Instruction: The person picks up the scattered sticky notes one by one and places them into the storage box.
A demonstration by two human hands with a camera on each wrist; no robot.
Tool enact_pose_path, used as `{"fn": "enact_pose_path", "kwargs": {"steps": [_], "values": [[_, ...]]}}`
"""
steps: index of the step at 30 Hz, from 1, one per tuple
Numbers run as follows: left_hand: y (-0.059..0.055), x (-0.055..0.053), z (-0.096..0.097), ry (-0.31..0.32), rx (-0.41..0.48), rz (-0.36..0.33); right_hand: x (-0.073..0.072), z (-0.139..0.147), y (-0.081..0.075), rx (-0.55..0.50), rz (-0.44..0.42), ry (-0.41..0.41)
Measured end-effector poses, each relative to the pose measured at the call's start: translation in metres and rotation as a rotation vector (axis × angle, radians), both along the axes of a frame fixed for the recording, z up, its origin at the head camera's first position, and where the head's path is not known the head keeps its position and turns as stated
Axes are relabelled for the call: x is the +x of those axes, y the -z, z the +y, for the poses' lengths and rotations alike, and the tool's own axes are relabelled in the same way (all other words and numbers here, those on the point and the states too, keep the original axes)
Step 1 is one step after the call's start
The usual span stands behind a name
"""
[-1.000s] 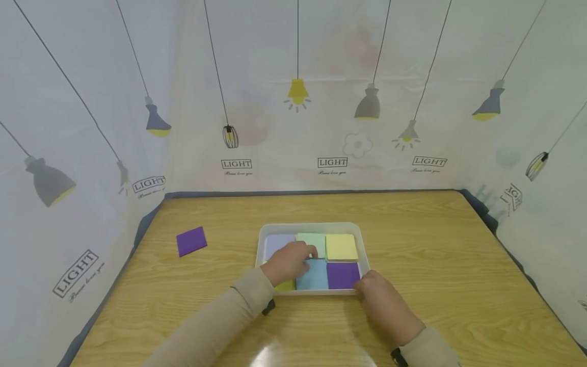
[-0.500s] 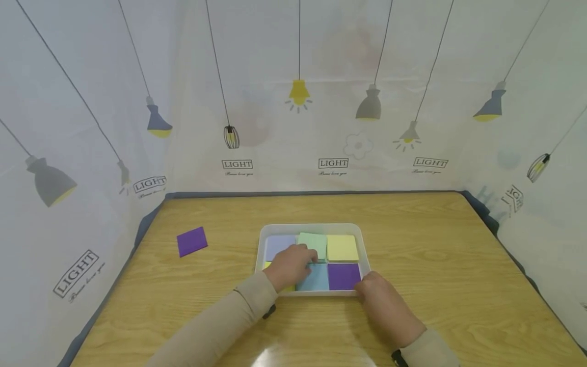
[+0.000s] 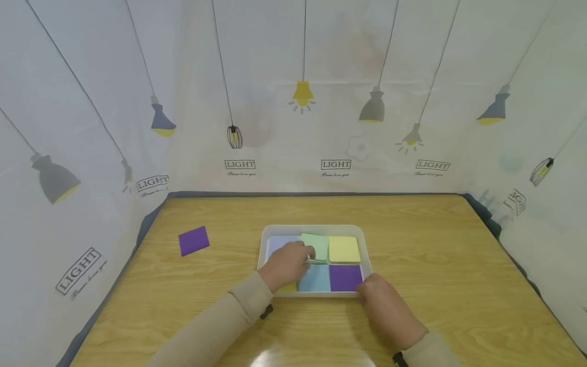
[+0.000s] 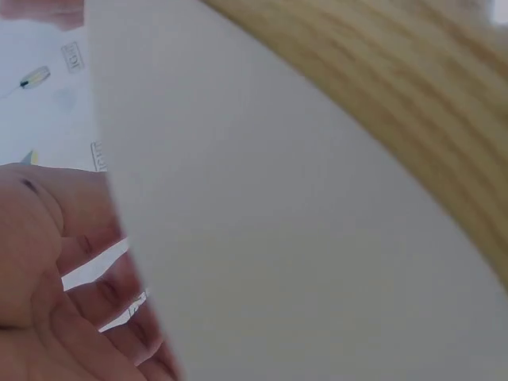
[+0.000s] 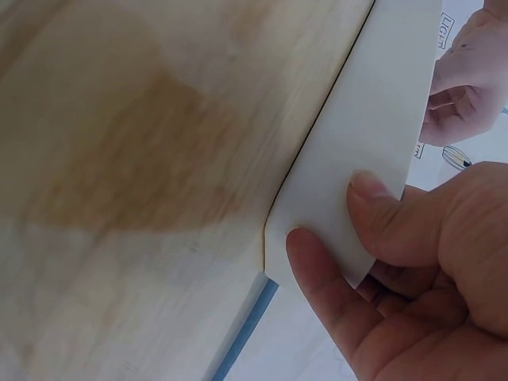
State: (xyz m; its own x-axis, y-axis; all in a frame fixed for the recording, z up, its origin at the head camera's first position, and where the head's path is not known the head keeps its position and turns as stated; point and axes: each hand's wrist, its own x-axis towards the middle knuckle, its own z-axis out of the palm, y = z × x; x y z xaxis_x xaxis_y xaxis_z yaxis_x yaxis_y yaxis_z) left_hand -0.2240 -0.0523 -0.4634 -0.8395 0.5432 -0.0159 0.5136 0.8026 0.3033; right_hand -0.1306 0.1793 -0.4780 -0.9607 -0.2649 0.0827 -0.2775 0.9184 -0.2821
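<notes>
A shallow white tray (image 3: 316,294) on the wooden table holds several square pads of coloured paper. My left hand (image 3: 288,262) reaches over its left side, fingers curled at the near left edge of the light green pad (image 3: 315,247), which sits slightly askew. In the left wrist view the tray's wall hides the fingertips. My right hand (image 3: 387,308) pinches the tray's near right corner between thumb and fingers, plain in the right wrist view. Also in the tray are a lilac pad (image 3: 277,243), a pale yellow pad (image 3: 344,250), a light blue pad (image 3: 314,279), a purple pad (image 3: 346,278) and a partly hidden yellow pad (image 3: 289,288).
Another purple square (image 3: 193,240) lies on the table (image 3: 435,244) to the left, apart from the tray. White curtains (image 3: 275,117) printed with lamps stand around the back and sides of the table.
The light green pad has shifted slightly toward me, and its near edge now shows beside my left fingers. My right hand stays on the tray corner.
</notes>
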Motion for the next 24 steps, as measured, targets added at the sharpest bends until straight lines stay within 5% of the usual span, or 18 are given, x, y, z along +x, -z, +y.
{"fn": "enact_pose_path", "kwargs": {"steps": [15, 24], "values": [[-0.016, -0.002, -0.037, -0.022, 0.155, 0.078, 0.001, 0.003, 0.0, -0.019, 0.005, -0.007], [-0.013, -0.01, -0.065, -0.132, 0.142, 0.083, 0.001, 0.003, 0.001, -0.011, 0.05, -0.056]]}}
